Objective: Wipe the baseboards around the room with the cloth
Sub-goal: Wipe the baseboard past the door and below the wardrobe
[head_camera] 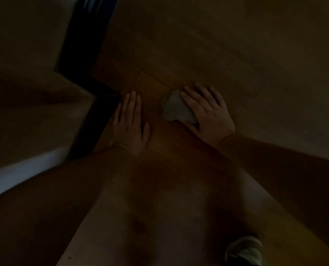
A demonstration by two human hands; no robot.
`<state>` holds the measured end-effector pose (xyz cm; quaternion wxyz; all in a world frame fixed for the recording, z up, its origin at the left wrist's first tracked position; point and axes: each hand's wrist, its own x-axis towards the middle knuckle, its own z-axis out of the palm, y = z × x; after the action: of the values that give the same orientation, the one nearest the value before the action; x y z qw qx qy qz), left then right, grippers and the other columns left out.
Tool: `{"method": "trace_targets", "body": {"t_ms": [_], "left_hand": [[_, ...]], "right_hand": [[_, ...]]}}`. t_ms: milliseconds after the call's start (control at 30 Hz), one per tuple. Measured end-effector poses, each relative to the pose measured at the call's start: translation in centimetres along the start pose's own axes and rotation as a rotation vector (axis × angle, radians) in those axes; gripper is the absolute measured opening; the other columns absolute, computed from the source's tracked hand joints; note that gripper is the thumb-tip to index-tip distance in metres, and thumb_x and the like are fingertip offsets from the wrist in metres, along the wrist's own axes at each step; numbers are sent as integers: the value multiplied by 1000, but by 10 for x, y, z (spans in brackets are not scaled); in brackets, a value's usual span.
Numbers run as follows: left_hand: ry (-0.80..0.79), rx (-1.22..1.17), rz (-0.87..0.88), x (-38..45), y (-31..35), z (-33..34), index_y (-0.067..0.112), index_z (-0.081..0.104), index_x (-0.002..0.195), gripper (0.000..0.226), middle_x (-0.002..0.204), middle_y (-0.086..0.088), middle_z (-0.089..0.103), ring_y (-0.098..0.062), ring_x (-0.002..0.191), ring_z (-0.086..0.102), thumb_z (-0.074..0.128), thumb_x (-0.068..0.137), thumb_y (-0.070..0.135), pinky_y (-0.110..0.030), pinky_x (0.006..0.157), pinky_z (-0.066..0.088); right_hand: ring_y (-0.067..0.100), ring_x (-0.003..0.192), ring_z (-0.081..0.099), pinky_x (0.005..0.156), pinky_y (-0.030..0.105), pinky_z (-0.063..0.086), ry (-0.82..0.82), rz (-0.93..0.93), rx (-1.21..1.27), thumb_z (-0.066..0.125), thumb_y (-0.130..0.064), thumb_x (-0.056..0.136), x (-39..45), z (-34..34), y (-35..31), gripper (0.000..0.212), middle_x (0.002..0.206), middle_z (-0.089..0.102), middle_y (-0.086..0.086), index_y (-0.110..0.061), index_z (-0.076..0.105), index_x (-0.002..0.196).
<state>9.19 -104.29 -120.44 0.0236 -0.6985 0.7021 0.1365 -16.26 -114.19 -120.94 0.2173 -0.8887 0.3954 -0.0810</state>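
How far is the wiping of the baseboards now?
Done: nothing visibly; the picture is too dark to judge. In hand: the right hand presses the cloth on the wooden floor; the left hand lies flat beside the dark baseboard. Left: seemingly that baseboard.

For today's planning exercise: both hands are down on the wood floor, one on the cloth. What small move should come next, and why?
Probably slide the cloth left to the dark baseboard. The right hand presses it flat on the wood floor, away from the baseboard, where the left hand rests.
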Motion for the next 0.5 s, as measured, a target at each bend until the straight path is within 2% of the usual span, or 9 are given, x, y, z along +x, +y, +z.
{"method": "trace_targets", "body": {"t_ms": [167, 333, 400, 500], "left_hand": [[-66, -14, -22, 2, 3, -7, 7, 5, 158, 63, 166, -13, 8, -17, 153, -1, 17, 106, 40, -36, 124, -3], [-85, 26, -23, 1, 4, -6, 7, -2, 158, 63, 164, -5, -6, -14, 151, -5, 16, 107, 39, -31, 122, -9], [-175, 62, -77, 2, 7, -14, 7, -11, 156, 63, 163, -8, -16, -16, 151, -13, 12, 107, 40, -30, 121, -15], [-464, 24, -149, 18, 19, -39, 10, -25, 152, 72, 160, -6, -32, -18, 150, -22, 9, 104, 52, -34, 120, -16]], "right_hand": [[22, 146, 24, 120, 44, 11, 37, 9, -7, 40, -56, 99, 0, -1, -2, 65, 155, 35, 0, -22, 25, 152], [22, 145, 26, 119, 46, 15, 63, 8, -34, 42, -54, 98, -3, 6, 0, 64, 154, 36, 1, -21, 27, 151], [24, 144, 27, 119, 46, 15, 21, -11, -42, 47, -46, 97, 1, -1, -4, 63, 154, 37, 4, -18, 29, 151], [25, 145, 27, 120, 42, 12, -37, 92, 46, 55, -34, 96, 1, -13, -19, 62, 153, 37, 7, -14, 33, 150]]}}
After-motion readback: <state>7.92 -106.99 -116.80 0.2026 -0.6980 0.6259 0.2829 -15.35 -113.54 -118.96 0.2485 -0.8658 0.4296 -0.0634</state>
